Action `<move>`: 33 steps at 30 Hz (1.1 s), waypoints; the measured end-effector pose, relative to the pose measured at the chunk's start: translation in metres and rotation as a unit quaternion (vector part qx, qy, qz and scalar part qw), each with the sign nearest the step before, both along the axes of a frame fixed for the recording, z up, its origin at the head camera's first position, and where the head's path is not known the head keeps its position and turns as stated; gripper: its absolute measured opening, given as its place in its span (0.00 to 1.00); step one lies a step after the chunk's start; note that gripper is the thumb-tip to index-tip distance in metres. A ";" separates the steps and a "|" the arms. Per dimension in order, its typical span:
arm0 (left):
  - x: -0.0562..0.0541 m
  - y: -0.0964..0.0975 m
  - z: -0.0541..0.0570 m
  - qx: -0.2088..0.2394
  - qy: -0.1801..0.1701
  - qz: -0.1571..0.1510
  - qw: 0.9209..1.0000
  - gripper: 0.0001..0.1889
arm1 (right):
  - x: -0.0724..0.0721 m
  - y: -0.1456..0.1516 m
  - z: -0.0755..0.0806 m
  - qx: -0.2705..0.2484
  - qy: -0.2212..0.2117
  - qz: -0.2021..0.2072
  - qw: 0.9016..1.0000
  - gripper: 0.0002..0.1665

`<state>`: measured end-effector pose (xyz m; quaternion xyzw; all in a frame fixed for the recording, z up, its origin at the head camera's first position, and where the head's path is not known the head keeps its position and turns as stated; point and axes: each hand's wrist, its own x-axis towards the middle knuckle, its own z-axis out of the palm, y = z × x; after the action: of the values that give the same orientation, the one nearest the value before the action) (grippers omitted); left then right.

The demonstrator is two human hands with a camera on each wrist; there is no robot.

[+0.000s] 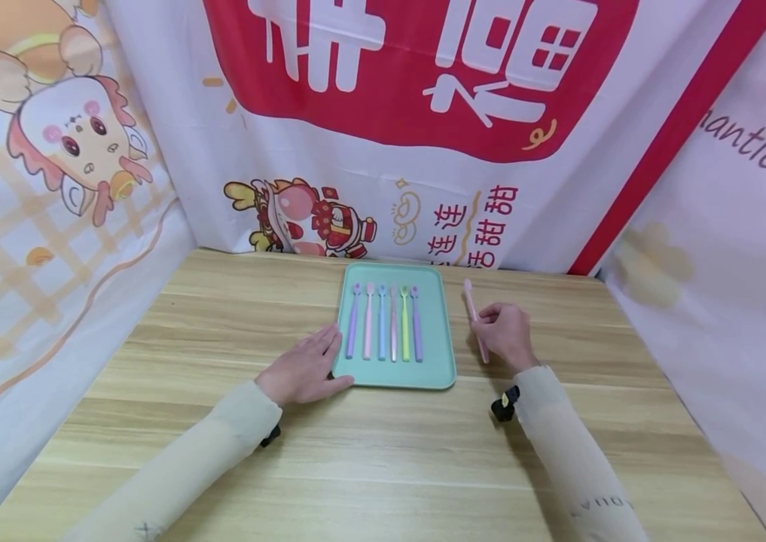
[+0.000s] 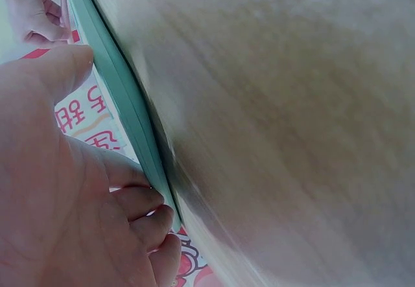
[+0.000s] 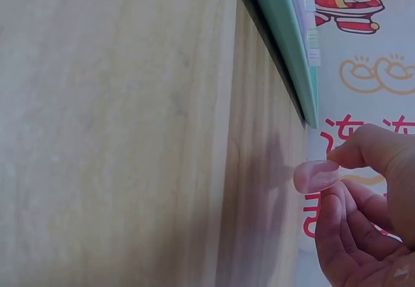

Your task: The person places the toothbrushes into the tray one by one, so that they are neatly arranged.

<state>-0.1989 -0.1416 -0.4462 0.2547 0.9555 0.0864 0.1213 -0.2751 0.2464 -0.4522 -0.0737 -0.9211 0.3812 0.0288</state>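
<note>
My right hand (image 1: 506, 333) pinches a pink toothbrush (image 1: 469, 299) between thumb and fingers, just off the tray's right side. Its head points away from me, and in the right wrist view the rounded end of its pink handle (image 3: 315, 177) faces the camera. The mint-green tray (image 1: 435, 324) lies on the table with several toothbrushes (image 1: 383, 320) in a row, purple, pink, blue and yellow, heads at the far end. Against the tray's left rim rests my left hand (image 1: 306, 368), fingers extended, thumb near the front left corner. The left wrist view shows its fingertips (image 2: 154, 225) at the green rim.
The wooden table (image 1: 383, 467) reaches back to a printed cloth (image 1: 355, 143) with red and white lettering. Patterned cloths also hang at the left (image 1: 50, 226) and right (image 1: 728, 263) sides. A small black device (image 1: 506, 403) sits at my right wrist.
</note>
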 end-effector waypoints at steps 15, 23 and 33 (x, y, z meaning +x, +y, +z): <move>0.000 -0.002 0.000 -0.008 0.001 -0.001 1.000 0.49 | 0.012 -0.003 0.006 -0.010 0.050 0.013 0.999 0.12; 0.000 -0.002 0.001 -0.003 0.001 0.003 1.000 0.49 | 0.016 -0.012 0.014 -0.012 0.072 0.032 0.997 0.13; 0.000 -0.001 0.001 -0.004 -0.002 0.007 1.000 0.49 | 0.019 -0.032 0.023 -0.014 0.107 0.039 0.993 0.11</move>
<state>-0.1992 -0.1425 -0.4454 0.2477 0.9573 0.0834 0.1237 -0.2558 0.2141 -0.4297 0.0031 -0.9094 0.4007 0.1115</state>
